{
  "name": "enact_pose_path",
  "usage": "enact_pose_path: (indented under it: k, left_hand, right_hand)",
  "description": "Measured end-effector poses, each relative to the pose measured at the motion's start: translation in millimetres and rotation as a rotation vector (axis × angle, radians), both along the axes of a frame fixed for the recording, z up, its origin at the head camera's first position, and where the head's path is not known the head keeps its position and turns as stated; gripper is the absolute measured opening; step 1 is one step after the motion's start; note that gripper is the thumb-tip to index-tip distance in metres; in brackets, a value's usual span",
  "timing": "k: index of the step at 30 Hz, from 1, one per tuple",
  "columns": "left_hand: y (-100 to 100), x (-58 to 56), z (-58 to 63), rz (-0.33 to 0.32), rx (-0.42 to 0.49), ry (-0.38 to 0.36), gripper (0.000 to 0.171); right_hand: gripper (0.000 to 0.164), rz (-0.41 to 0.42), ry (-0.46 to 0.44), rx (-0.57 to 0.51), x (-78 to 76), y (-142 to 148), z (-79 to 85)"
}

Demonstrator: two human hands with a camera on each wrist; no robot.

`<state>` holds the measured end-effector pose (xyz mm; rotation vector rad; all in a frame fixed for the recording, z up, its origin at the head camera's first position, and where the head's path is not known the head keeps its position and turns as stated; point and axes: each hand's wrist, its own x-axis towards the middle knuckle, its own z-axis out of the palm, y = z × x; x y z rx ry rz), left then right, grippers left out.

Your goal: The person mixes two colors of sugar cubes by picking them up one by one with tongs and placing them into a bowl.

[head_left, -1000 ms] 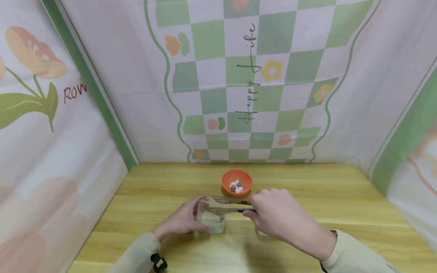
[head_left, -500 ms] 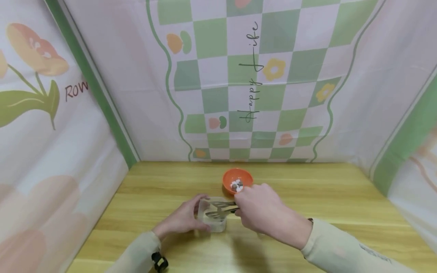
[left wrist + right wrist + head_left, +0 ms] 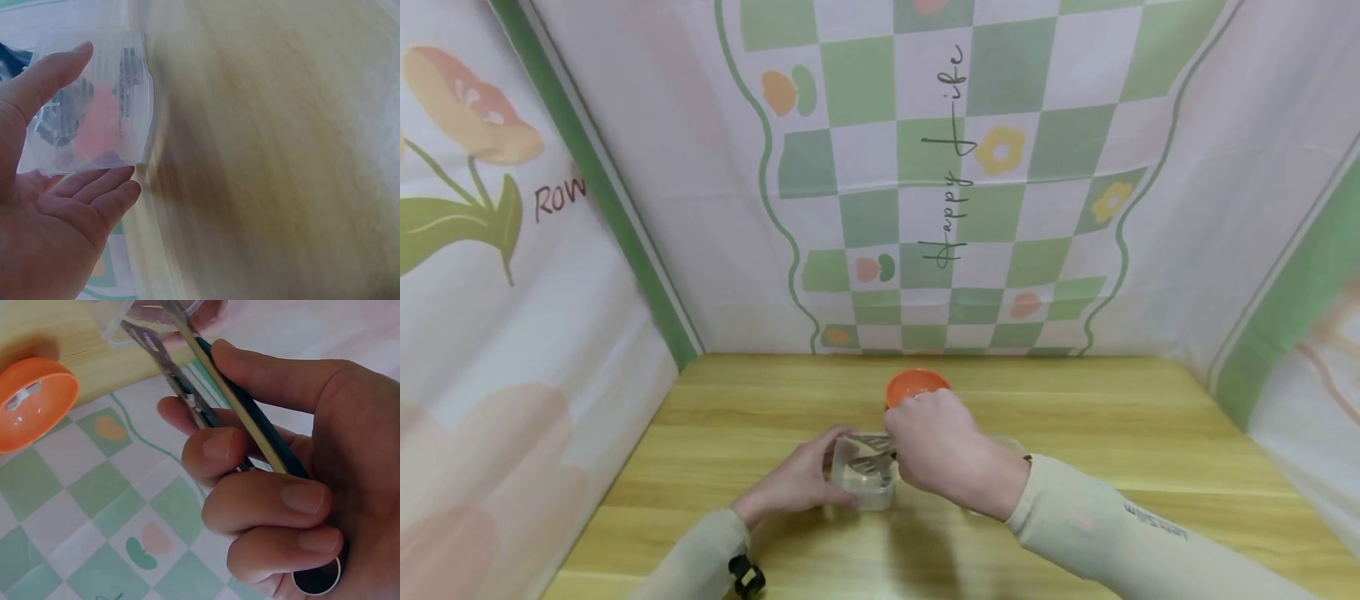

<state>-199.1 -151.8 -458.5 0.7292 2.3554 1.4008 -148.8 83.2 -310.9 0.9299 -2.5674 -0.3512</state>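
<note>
My left hand grips a small clear plastic container from its left side, thumb and fingers on opposite walls. My right hand holds metal tongs with slotted ends and dark handles. Those ends reach into the container, their two arms a little apart. Through the container's wall in the left wrist view, dark slotted shapes and an orange blur show. Fingers and thumb of the right hand wrap the tongs' handles in the right wrist view. What lies between the tong ends cannot be made out.
Behind the right hand stands an orange bowl, partly hidden by it; white pieces lie inside. A clear plastic edge shows beyond the right forearm. Printed cloth hangs behind and beside the wooden table.
My right hand has moved left with the tongs, their ends going deeper into the container, and now covers part of the bowl. The left hand and container have stayed in place.
</note>
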Motion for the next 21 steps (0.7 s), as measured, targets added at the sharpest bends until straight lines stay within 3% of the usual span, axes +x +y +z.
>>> enact_pose_path:
  k: [3,10,16,21]
  left_hand:
    - [-1,0.1,-1.0,0.007,-0.007,-0.002,0.096]
    - [-1,-0.6,-1.8,-0.008,0.001,0.006,0.095]
    - [-1,0.4,-0.8,-0.007,-0.013,0.005,0.093]
    - [0,0.0,-0.1,-0.013,-0.005,0.017,0.091]
  right_hand:
    - [0.026,-0.032,0.000,0.001,-1.2,-5,-1.5]
    - [0.023,-0.179,-0.127,0.040,-0.8,-24,1.0]
    - [0.026,-0.304,-0.219,0.134,-0.8,-44,1.0]
    - [0.022,-0.344,-0.232,0.181,-1.8,-50,-0.7]
